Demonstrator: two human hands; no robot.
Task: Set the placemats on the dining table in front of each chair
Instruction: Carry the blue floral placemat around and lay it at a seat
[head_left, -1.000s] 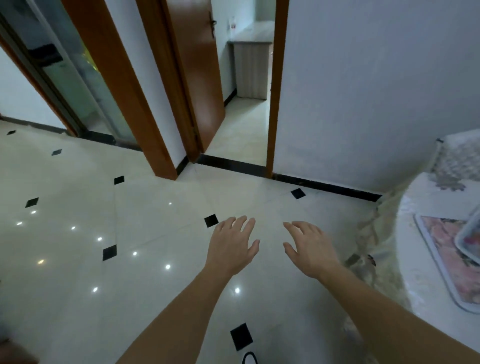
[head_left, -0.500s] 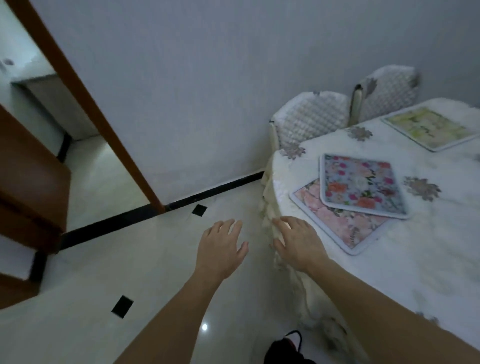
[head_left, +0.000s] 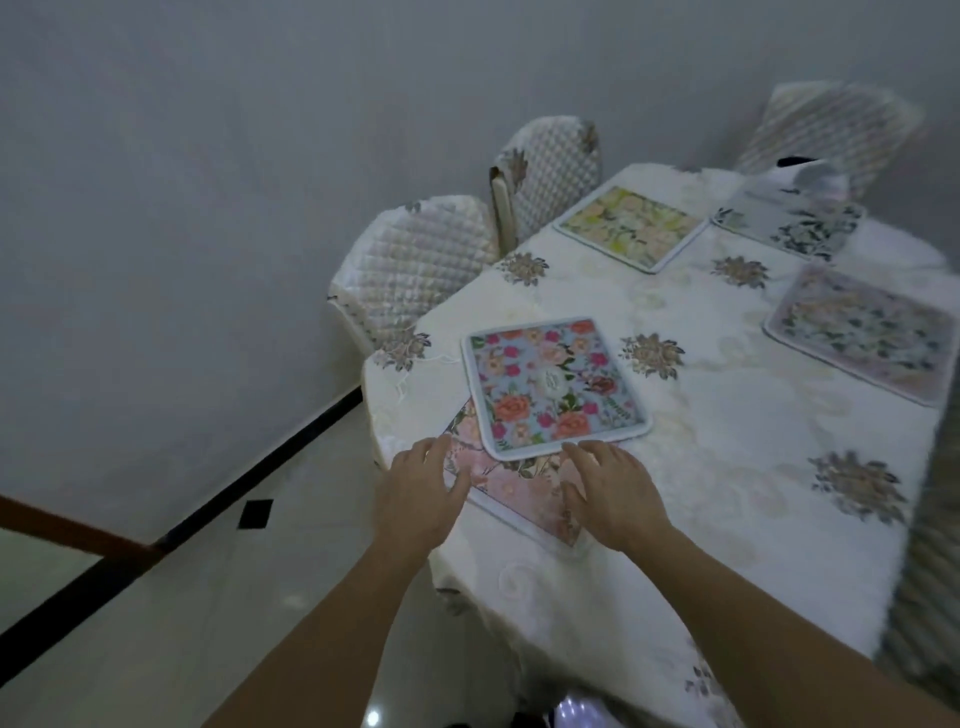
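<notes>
Both hands low in the frame's centre, left grip (head_left: 418, 493) and right grip (head_left: 613, 493) spread, empty, over pink placemat (head_left: 511, 486) under blue floral placemat (head_left: 553, 387) on surface (head_left: 727, 441).

Both hands are spread open, palms down, at the near corner of the counter (head_left: 727, 467). The left hand (head_left: 421, 499) and right hand (head_left: 615, 493) lie over a pink placemat (head_left: 519, 493). A blue floral placemat (head_left: 553, 387) overlaps its far edge. Three more placemats lie farther right, with quilted chairs (head_left: 415, 270) behind.
</notes>
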